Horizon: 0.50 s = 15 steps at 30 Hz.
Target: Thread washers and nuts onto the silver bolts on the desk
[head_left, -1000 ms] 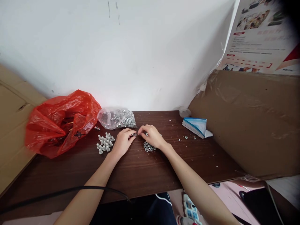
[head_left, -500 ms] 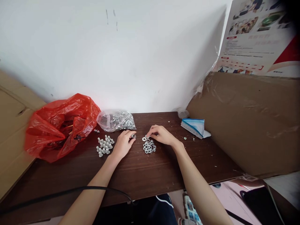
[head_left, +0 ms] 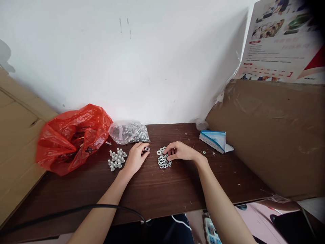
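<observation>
Between the thumb and fingertips of my left hand (head_left: pixel 137 156) is a small grey metal washer (head_left: pixel 147 149), held just above the table. My right hand (head_left: pixel 179 151) is over the back right side of a pile of silver hex nuts (head_left: pixel 164 163). Its thumb and index finger are apart and bent down at the pile's edge; I see nothing held between them. A few flat washers (head_left: pixel 158 153) lie behind the nuts, partly covered by my right fingers. Left of my left hand stands a group of grey-white bolts (head_left: pixel 116 159).
A red plastic bag (head_left: pixel 58 142) and a clear bag of small metal parts (head_left: pixel 134 132) sit at the back left. At the back right lie a blue-white packet (head_left: pixel 214 139) and a clear round container (head_left: pixel 201 125). Cardboard (head_left: pixel 266 135) borders the right; a black cable (head_left: pixel 109 206) crosses the front.
My right hand has moved from the washers toward the nuts, and its fingers have spread; the washer it touched lies with the others. My left hand still holds its washer. The view has shifted slightly.
</observation>
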### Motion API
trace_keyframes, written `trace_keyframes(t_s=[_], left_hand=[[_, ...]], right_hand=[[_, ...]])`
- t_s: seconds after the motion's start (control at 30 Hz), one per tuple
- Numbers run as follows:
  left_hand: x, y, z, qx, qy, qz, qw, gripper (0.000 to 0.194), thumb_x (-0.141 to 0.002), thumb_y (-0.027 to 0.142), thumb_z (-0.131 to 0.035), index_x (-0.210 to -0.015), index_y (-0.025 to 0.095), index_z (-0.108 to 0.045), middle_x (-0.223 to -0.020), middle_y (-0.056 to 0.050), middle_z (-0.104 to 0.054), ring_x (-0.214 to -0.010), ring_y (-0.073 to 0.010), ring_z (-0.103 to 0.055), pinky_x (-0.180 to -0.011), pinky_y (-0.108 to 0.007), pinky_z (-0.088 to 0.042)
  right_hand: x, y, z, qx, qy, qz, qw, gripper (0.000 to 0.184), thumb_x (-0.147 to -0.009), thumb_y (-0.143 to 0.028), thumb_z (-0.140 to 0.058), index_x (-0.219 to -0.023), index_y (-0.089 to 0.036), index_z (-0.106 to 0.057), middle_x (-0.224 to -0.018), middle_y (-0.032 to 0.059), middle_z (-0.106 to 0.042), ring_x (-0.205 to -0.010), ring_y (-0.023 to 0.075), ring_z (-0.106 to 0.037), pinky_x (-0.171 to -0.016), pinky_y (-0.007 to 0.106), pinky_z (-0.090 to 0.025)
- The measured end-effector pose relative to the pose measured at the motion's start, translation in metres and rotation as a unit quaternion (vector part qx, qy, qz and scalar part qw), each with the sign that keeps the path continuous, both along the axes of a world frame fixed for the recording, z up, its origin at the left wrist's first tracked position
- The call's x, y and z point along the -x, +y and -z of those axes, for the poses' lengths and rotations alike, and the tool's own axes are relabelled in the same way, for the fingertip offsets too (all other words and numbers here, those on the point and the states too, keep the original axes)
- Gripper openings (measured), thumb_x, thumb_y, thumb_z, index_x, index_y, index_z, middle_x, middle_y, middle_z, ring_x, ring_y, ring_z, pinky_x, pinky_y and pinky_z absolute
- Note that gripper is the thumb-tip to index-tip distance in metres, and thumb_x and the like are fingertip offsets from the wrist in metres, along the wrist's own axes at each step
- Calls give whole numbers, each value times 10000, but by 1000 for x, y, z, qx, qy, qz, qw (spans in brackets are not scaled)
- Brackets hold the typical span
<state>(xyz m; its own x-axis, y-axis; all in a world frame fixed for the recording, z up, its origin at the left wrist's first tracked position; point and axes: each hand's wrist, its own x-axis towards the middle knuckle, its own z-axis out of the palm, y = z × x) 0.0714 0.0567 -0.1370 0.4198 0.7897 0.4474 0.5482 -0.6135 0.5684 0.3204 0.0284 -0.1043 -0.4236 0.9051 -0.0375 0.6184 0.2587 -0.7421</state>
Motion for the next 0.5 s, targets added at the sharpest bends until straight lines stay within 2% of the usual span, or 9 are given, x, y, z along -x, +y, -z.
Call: trace_keyframes(t_s=[0.2, 0.5], left_hand=[[0, 2, 4, 7, -36, 2, 999, 307, -815, 174, -593, -1120, 193, -568, -948, -42, -656, -750, -145, -607, -728, -309, -538], [-1, 4, 5, 17, -39, 0, 999, 330, -786, 151, -615, -1111, 195, -577, -935, -47, -662, -756, -152, -611, -735, -319, -535]], right_hand=[[2, 1, -1, 1, 10, 3, 1000, 212, -700, -277, -705, -886, -181, -737, -784, 19, -687, -672, 148, -578, -601, 245, -418], [4, 1, -2, 4, 10, 4, 1000, 183, -702, -256, -690, -866, -194, -745, -812, 21, -706, -702, 164, -593, -649, 267, -434]])
